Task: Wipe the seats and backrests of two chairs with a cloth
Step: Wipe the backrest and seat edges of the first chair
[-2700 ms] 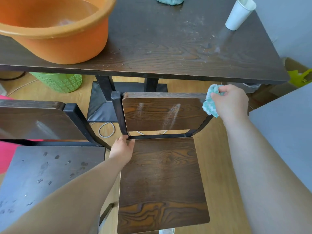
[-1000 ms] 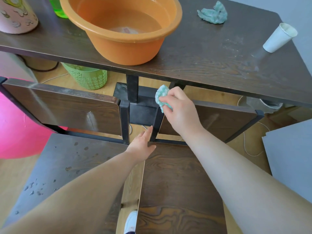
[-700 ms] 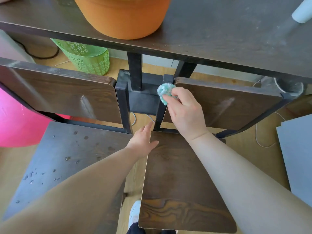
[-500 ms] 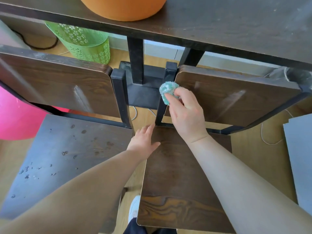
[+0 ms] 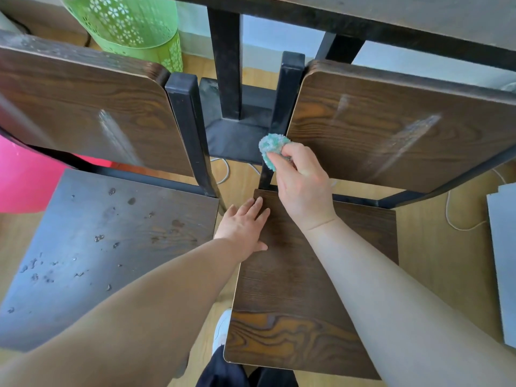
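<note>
Left of the right hand (image 5: 303,188), which grips the cloth (image 5: 272,146), a narrow gap runs between the left chair's post (image 5: 187,121) and the right chair's post (image 5: 287,88). The counter leg (image 5: 226,65) stands beyond the gap. The backrest (image 5: 391,124) walls off the hand's right. Below it the seat (image 5: 293,289) lies free, but for the left hand (image 5: 245,224), seemingly flat on its corner.

A balled teal cloth (image 5: 272,148) sits at the black post (image 5: 287,88) beside the streaked dark-wood backrest (image 5: 391,127) of the right chair (image 5: 307,289), while the left chair (image 5: 83,107) alongside has a seat (image 5: 111,247) flecked with spots.
</note>
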A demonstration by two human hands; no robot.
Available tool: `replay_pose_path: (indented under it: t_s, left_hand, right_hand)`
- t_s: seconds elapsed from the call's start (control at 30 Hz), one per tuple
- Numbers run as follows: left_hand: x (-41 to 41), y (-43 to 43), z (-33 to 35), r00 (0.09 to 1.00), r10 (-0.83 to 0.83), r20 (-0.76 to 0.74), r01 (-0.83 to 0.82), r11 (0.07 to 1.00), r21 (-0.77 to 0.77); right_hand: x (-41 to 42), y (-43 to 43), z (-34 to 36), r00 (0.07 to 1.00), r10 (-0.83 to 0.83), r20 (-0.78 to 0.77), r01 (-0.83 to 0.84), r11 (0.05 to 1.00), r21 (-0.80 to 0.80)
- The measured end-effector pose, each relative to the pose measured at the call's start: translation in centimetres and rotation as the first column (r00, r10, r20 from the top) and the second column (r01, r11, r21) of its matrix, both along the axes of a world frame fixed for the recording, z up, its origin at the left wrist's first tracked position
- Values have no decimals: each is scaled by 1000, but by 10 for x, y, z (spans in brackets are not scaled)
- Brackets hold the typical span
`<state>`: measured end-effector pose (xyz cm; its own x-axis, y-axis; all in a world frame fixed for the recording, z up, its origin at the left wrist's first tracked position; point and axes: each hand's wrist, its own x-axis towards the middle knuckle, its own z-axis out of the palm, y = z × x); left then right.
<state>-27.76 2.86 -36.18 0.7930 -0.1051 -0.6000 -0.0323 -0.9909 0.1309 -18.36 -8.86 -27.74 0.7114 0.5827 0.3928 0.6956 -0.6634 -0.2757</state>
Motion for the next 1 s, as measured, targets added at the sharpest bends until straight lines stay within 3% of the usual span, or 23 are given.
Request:
replay_pose_path:
  t_s: [0.13,0.33,0.57,0.77,0.87,1.0]
  left_hand:
    - [-1,-9,0,996,-68,-56,75,988,132]
    - [-2,-10,0,996,-69,-63,78,985,151]
    - [-14,-14,-1,996,-69,-50,76,986,150]
    - [-14,-16,0,996,-79,-42,85,983,161]
    - [-14,-18,2,996,-76,-38,82,983,166]
    - [-13,-20,3,1000,-13,-9,14,993,119]
  right_hand:
    - [0,5,-7,997,-32,-68,32,999,6]
    - [-2,1,-16,987,-36,-156,32,999,-27]
    - [-15,-15,-27,996,69,-64,-74,994,-81]
    - [-29,-29,-31,990,-28,-141,7,989,-148]
    - [-33,-34,-7,998,3,-67,-6,998,-57]
    - [-18,-39,55,991,-35,132,8,979,206]
